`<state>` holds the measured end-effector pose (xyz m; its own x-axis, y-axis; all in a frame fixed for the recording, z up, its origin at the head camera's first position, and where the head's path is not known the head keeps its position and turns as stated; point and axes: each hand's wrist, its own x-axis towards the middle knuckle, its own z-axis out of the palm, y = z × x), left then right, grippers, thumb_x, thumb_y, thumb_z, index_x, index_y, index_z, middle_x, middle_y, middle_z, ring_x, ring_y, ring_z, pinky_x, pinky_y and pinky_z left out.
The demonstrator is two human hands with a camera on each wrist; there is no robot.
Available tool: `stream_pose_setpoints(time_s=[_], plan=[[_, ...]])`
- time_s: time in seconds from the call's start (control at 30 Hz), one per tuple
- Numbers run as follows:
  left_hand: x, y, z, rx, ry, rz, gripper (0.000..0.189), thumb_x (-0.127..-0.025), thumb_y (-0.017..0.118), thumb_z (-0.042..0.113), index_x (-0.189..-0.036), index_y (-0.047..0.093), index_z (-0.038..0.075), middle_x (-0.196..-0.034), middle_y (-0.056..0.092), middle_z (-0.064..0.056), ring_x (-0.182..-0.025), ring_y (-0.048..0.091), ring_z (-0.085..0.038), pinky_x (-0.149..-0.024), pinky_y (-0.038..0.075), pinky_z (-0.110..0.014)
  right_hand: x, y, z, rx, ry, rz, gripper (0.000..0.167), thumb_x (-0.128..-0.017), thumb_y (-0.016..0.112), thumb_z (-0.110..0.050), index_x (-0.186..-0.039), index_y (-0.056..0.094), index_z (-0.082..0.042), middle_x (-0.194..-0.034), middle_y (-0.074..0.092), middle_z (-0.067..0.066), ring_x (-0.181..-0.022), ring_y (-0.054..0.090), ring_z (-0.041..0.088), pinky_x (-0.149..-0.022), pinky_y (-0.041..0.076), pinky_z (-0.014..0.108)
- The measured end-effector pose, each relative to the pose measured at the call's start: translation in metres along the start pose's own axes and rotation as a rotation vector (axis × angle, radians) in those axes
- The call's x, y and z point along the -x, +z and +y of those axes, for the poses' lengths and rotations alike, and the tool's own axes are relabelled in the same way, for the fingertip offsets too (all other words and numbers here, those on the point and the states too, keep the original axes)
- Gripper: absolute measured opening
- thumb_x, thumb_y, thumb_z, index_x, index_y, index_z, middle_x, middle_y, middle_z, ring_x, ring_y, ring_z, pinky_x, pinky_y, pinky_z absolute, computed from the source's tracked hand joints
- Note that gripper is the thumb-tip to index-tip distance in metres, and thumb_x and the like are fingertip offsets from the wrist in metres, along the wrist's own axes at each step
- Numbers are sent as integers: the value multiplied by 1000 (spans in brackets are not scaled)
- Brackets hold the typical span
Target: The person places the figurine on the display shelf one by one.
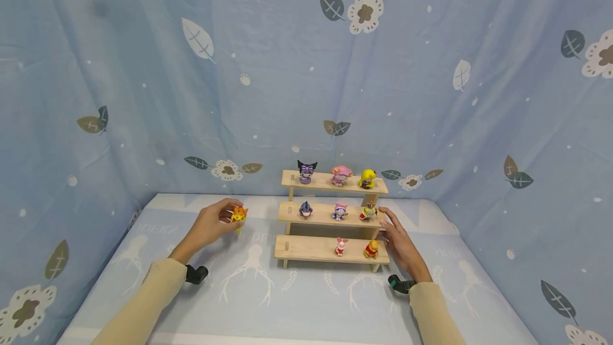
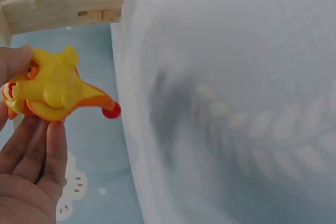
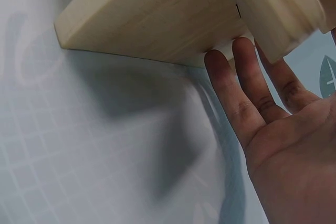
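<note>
My left hand (image 1: pixel 209 223) pinches a small yellow and orange figurine (image 1: pixel 239 215) between thumb and fingers, left of the shelf. In the left wrist view the figurine (image 2: pixel 55 85) lies sideways, with a tapering orange end tipped by a red ball. A three-tier wooden display shelf (image 1: pixel 306 249) stands at the centre. At its right end is my right hand (image 1: pixel 402 246), its fingers extended. The right wrist view has the fingertips (image 3: pixel 219 62) right at the wooden side of the shelf, under a tier's end.
The top tier bears a black-eared figurine (image 1: pixel 306 172), a pink one (image 1: pixel 341 175) and a yellow-haired one (image 1: pixel 367 179). Three more stand on the middle tier. On the bottom tier are a piglet figurine (image 1: pixel 340 246) and a bear figurine (image 1: pixel 371 249). A patterned curtain (image 1: pixel 268 95) hangs behind.
</note>
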<state>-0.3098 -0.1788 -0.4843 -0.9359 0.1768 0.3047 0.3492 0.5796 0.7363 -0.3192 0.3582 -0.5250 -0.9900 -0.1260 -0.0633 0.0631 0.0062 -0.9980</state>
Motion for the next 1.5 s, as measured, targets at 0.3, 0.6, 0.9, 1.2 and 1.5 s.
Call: stream_pose_setpoints(time_s=[0.3, 0.6, 0.9, 1.2, 1.5], plan=[[2, 0, 9, 68, 17, -17, 51, -84, 88, 19, -130, 67, 16, -118, 69, -4, -100, 69, -21, -88, 58, -40, 0, 2, -1, -4, 0, -1, 61, -109, 50, -43, -162, 22, -30, -162, 25, 18, -132, 43, 46, -96, 47, 38], [6, 0, 19, 42, 50, -20, 48, -84, 88, 18, -127, 69, 18, -112, 70, 0, -95, 67, -18, -86, 58, -44, 0, 1, 0, -3, 5, 5, 63, -108, 51, -44, -162, 22, -29, -160, 27, 18, -131, 43, 48, -97, 46, 39], [10, 1, 25, 58, 108, -22, 46, -82, 89, 17, -125, 71, 17, -112, 72, 4, -95, 67, -17, -86, 58, -49, 0, 0, 1, 0, 6, 14, 57, -108, 51, -43, -159, 27, -33, -160, 28, 18, -128, 46, 44, -97, 48, 39], [12, 6, 36, 31, 151, -23, 43, -82, 90, 19, -120, 72, 24, -112, 73, 8, -94, 68, -14, -80, 58, -40, 0, 0, 0, 2, 11, 15, 62, -108, 52, -43, -161, 23, -30, -160, 28, 17, -127, 46, 44, -97, 47, 39], [15, 12, 47, 64, 216, -38, 43, -81, 90, 16, -120, 73, 22, -111, 72, 10, -93, 68, -12, -80, 59, -47, 1, 1, 0, -6, 2, 10, 59, -108, 52, -43, -160, 26, -32, -159, 28, 17, -128, 45, 44, -97, 47, 39]])
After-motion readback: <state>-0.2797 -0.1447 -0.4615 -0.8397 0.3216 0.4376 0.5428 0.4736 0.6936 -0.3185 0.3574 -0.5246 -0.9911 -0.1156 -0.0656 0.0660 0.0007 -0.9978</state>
